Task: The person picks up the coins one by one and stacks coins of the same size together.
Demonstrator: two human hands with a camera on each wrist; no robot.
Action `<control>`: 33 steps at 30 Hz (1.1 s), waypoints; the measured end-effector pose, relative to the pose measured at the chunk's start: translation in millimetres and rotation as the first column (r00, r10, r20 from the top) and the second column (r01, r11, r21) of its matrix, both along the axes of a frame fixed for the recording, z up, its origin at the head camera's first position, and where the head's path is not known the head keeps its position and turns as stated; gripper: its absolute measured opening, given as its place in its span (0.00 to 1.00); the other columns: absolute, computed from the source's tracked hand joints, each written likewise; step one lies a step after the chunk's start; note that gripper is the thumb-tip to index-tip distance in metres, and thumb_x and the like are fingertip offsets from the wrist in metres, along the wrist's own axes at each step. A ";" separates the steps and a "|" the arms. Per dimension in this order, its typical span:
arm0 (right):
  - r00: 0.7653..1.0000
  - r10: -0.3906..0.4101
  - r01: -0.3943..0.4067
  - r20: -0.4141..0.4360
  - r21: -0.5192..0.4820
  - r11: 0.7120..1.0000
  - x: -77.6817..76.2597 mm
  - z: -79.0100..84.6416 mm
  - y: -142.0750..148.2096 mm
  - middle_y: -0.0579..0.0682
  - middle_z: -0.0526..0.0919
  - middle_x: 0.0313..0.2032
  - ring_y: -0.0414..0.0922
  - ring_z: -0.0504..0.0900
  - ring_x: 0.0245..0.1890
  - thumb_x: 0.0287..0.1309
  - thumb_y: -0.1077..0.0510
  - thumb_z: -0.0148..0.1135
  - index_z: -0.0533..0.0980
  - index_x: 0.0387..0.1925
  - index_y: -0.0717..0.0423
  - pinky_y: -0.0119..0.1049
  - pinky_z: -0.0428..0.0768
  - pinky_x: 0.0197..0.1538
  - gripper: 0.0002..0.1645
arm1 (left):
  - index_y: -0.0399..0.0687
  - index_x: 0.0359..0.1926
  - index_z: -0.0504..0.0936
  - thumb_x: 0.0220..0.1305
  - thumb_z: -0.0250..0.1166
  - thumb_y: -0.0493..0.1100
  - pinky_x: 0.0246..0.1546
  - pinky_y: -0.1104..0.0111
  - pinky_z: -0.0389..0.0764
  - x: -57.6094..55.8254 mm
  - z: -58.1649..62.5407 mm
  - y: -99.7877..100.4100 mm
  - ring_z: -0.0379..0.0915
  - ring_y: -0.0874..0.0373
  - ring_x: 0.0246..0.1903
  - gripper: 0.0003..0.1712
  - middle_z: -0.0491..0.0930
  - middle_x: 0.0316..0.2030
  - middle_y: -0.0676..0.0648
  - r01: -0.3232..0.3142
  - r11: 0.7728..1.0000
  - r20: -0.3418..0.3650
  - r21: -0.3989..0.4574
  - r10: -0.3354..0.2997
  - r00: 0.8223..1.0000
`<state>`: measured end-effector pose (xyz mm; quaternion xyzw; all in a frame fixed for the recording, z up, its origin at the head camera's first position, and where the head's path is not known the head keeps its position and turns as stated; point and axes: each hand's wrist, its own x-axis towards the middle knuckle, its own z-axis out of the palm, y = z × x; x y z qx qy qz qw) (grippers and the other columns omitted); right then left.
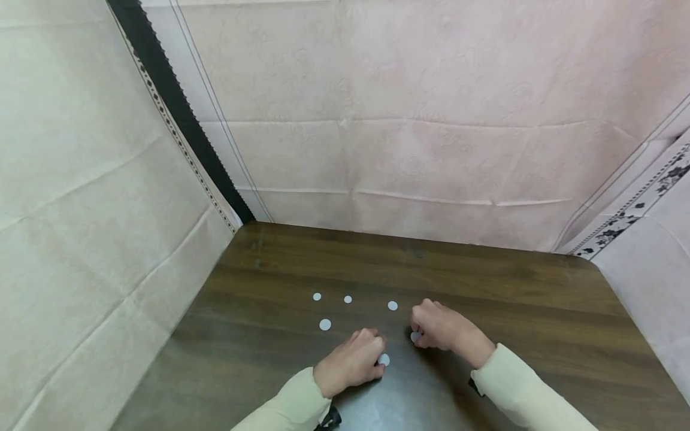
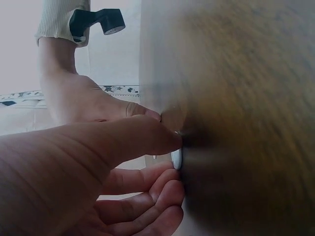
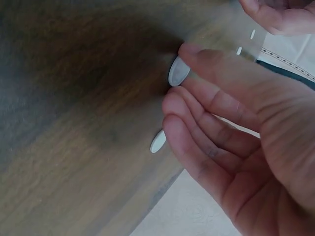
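Near the front of the table my left hand [image 1: 353, 359] has its thumb and curled fingers at opposite edges of a flat white disc [image 1: 384, 359], low against the wood. In the left wrist view that disc shows edge-on between thumb and fingertips. Farther right, my right hand [image 1: 442, 326] pinches another white disc [image 3: 179, 71] between thumb and fingers, right at the tabletop. One loose white disc [image 1: 392, 305] lies just beyond the right hand. Three more lie to the left: a larger disc [image 1: 325, 324] and two small discs behind it, one of them a far-left disc [image 1: 317, 296].
The dark brown wooden table [image 1: 485, 275] has rounded far corners. Pale cloth [image 1: 404, 149] hangs behind it, with more cloth [image 1: 108, 239] along the left side and at the right. A black strip [image 1: 183, 108] runs down the left corner.
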<state>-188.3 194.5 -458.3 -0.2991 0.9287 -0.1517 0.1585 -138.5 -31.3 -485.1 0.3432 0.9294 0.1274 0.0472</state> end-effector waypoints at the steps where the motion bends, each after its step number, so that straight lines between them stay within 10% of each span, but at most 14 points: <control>1: 1.000 0.006 -0.006 -0.006 0.009 1.000 -0.6 0.4 -0.8 0.37 0.52 0.13 0.34 0.55 0.13 0.56 0.68 0.75 0.65 0.10 0.48 0.28 0.56 0.20 0.31 | 0.51 0.26 0.79 0.61 0.76 0.44 0.26 0.73 0.75 -0.3 0.2 0.0 0.73 0.62 0.26 0.13 0.74 0.27 0.54 -0.001 1.000 0.003 0.002 0.001 1.000; 33: 0.962 0.153 -0.120 -0.225 0.154 0.981 -4.4 -19.7 2.1 0.36 0.47 0.16 0.35 0.48 0.19 0.38 0.58 0.72 0.55 0.11 0.40 0.32 0.48 0.24 0.31 | 0.52 0.26 0.78 0.58 0.76 0.42 0.25 0.72 0.74 -2.6 -0.4 1.8 0.74 0.62 0.26 0.13 0.75 0.27 0.54 0.008 1.000 -0.010 -0.028 -0.008 1.000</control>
